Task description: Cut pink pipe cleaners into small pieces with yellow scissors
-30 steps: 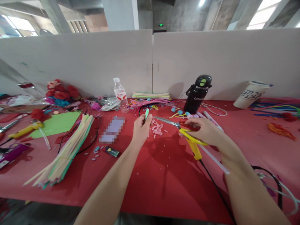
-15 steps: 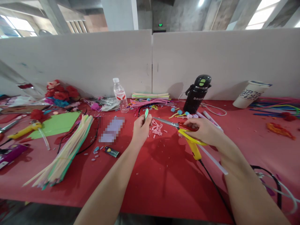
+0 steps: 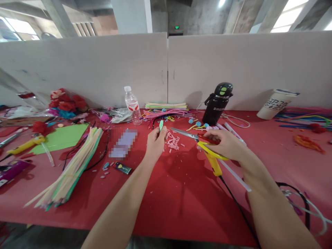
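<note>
My left hand (image 3: 156, 142) is closed, with a small light green piece (image 3: 161, 125) pinched upright between thumb and fingers; its exact kind is unclear. In my right hand (image 3: 227, 141) are red-handled scissors (image 3: 185, 133), their blades pointing left toward the left hand, a short distance from the green piece. Below the blades lies a small heap of cut pink pieces (image 3: 173, 141). Under the right hand a yellow glue gun (image 3: 214, 166) rests on the table, a translucent glue stick (image 3: 236, 175) coming out of its back.
A bundle of pale stems (image 3: 75, 166), a lighter (image 3: 122, 168) and a green sheet (image 3: 61, 138) lie left. Toward the partition stand a plastic bottle (image 3: 132, 106) and a black flask (image 3: 217, 104). A paper cup (image 3: 276, 104) leans at right. The glue gun's cord (image 3: 236, 204) runs to the front.
The scissors and both hands keep nearly the same place. The whole view has shifted very slightly; nothing was taken up or let go.
</note>
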The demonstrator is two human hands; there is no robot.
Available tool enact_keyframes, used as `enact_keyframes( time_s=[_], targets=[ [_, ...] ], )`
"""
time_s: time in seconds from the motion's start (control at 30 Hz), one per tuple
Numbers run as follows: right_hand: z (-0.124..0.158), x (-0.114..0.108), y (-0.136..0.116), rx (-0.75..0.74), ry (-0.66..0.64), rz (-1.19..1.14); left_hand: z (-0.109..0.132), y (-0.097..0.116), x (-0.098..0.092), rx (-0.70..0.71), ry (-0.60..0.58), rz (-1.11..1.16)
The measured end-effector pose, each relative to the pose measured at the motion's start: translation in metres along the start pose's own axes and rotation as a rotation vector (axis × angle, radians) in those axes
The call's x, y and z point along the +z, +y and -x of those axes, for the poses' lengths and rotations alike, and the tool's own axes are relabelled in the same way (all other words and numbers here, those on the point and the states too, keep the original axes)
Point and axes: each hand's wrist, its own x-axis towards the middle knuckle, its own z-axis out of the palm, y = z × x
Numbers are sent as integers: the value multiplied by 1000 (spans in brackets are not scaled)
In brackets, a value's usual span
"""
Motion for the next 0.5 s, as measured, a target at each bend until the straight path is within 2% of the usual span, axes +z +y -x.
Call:
enact_keyframes(
  time_s=[0.5],
  targets=[
    [1, -2, -8, -6, -2, 60, 2, 5, 0, 23, -27, -13]
  ],
)
